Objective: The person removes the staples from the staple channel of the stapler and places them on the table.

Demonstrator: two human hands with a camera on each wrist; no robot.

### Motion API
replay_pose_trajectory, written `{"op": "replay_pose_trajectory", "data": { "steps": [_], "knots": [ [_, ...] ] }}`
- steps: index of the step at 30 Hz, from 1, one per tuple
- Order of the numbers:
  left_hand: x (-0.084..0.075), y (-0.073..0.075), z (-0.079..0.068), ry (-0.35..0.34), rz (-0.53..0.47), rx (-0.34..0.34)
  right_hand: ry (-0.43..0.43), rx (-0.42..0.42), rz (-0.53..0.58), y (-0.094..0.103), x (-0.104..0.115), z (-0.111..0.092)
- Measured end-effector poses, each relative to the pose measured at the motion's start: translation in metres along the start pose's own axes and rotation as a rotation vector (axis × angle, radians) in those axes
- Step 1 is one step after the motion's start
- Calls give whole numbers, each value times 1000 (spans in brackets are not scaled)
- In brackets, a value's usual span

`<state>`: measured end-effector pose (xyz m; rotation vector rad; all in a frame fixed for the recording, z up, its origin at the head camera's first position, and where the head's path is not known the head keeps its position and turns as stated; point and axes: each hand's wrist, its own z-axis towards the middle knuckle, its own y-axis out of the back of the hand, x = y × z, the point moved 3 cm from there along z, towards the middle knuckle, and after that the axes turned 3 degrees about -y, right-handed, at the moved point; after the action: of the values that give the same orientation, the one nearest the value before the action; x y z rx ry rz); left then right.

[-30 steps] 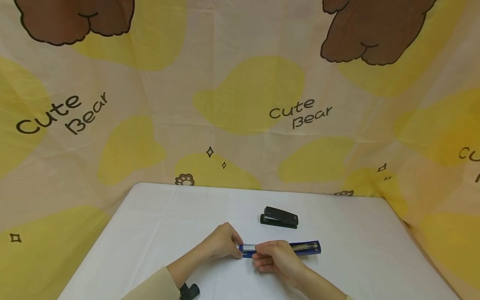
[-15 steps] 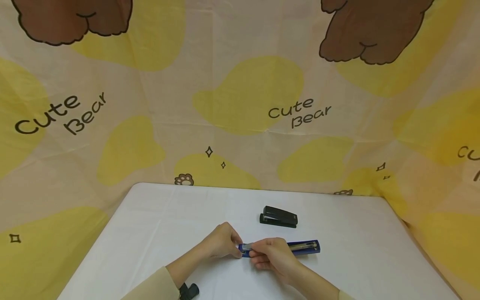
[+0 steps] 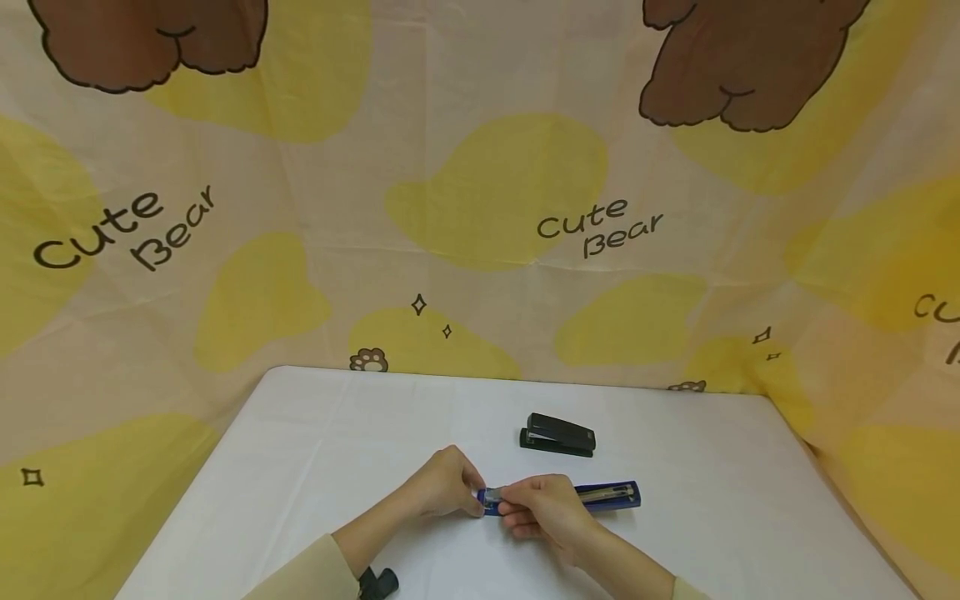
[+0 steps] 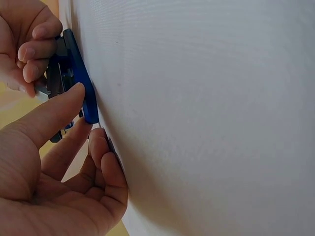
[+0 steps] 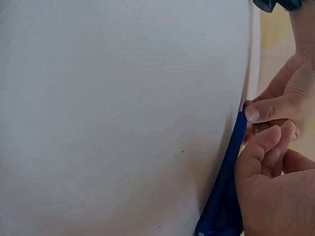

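A blue stapler (image 3: pixel 617 495) lies opened out on the white table, its long part pointing right. My left hand (image 3: pixel 444 485) pinches its left end; in the left wrist view the thumb and forefinger sit on either side of the blue base (image 4: pixel 81 73). Over the stapler's middle, my right hand (image 3: pixel 551 510) pinches a silvery strip of staples (image 3: pixel 493 493), held close above the stapler's left part. The strip's far end is hidden by the right fingers. In the right wrist view the blue stapler body (image 5: pixel 224 187) runs below both hands.
Behind the hands, a black stapler (image 3: pixel 558 435) stands on the white table (image 3: pixel 360 425). A black device (image 3: pixel 379 582) shows beside the left sleeve. A patterned cloth (image 3: pixel 480 192) hangs at the table's back and sides.
My right hand has shifted slightly left and up, and the strip of staples has tilted in its fingers. My left hand and the stapler stay put.
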<state>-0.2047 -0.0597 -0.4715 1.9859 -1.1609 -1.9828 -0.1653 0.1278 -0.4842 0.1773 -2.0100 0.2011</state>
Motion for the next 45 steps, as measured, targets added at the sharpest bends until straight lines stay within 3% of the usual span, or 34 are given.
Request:
{"op": "replay_pose_trajectory", "data": {
  "steps": [8, 19, 45],
  "knots": [
    [-2, 0, -1, -14, 2, -2, -41, 2, -9, 6, 12, -9],
    [-2, 0, -1, 0, 13, -10, -18, 25, -27, 16, 32, -21],
    [-2, 0, -2, 21, 16, -11, 24, -66, -90, 75, 70, -50]
  ]
}}
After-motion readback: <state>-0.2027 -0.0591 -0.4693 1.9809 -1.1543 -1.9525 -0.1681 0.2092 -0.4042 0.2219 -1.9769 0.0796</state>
